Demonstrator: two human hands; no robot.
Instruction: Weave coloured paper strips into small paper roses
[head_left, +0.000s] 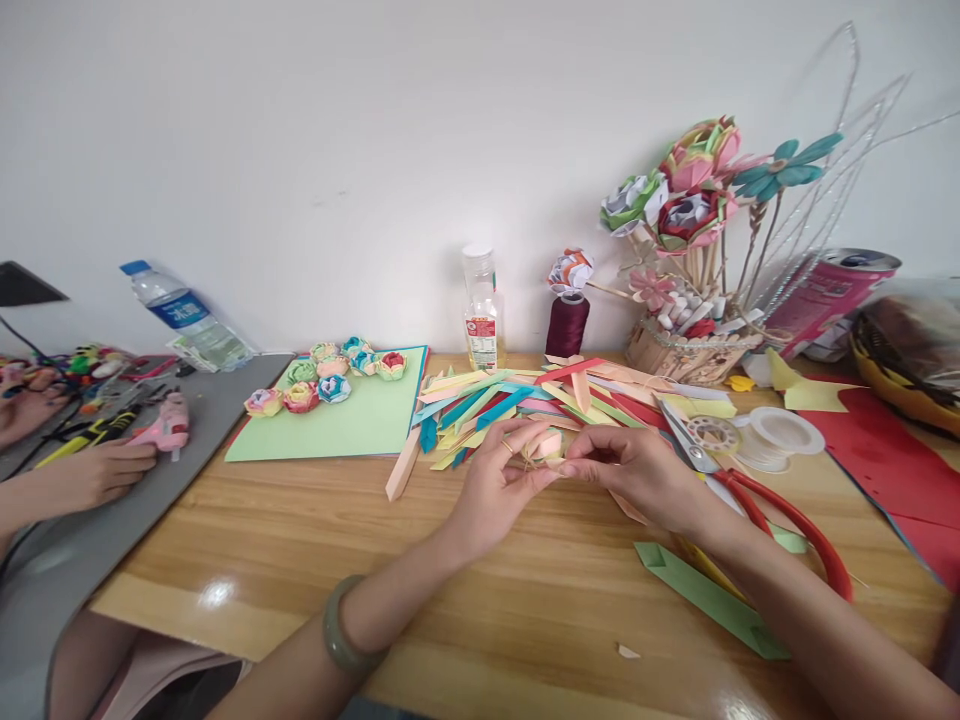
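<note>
Over the front of a pile of folded paper strips (pixel 480 400), my left hand (pixel 495 490) holds a small paper flower (pixel 541 445) in pale pink and yellow. The fingers of my right hand (pixel 637 470) are pinched at the flower's right edge. My own fingers partly cover the flower. Red-handled scissors (pixel 772 510) lie beside and partly behind my right forearm. Beneath that forearm is a green folded paper strip (pixel 709 600). Several finished paper flowers (pixel 334 388) sit on a light green sheet (pixel 300 440) to the left.
A clear bottle (pixel 480 310), a spool of purple thread (pixel 566 325) and a basket of paper flowers (pixel 690 350) stand along the wall. Tape rolls (pixel 787 432) and red paper (pixel 892 480) lie right. Another person's hand (pixel 105 475) is at a pink glue gun (pixel 166 425) on the left.
</note>
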